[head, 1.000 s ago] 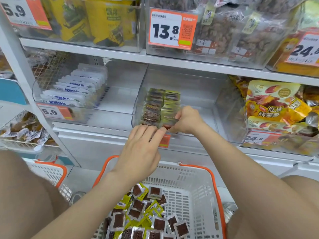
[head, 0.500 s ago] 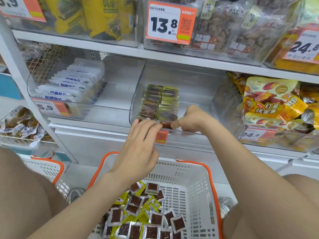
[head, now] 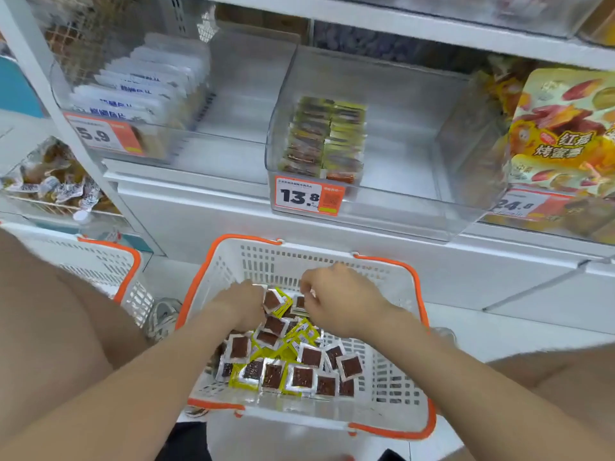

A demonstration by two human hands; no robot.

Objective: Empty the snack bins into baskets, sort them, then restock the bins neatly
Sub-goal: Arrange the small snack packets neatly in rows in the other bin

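Left grip: inside the white basket, at the far left of its load, fingers curled down among the snack packets; whether it has hold of one cannot be told (the frame is blurred there).

Right grip: inside the basket, at its far middle, just beside the left grip. Fingers are curled and pinch one of the snack packets by its foil edge.

Snack packets: small foil squares with dark brown windows and yellow trim, heaped loose on the basket floor, mostly toward its near left (some face up, some overlapping).

Basket: white slatted plastic with an orange rim, between the person's knees.

Clear bin: on the shelf above and beyond the basket. It holds two neat rows of stocked packets against its left wall. An orange and white price tag reading 13.8 sits on its front.

Second basket: left of the basket, same make, partly hidden by a leg.

Shoe: between the two baskets, on the floor.

White sachets: above and left of the basket, stood in a row in another clear bin.

Yellow bags: above and right of the basket.
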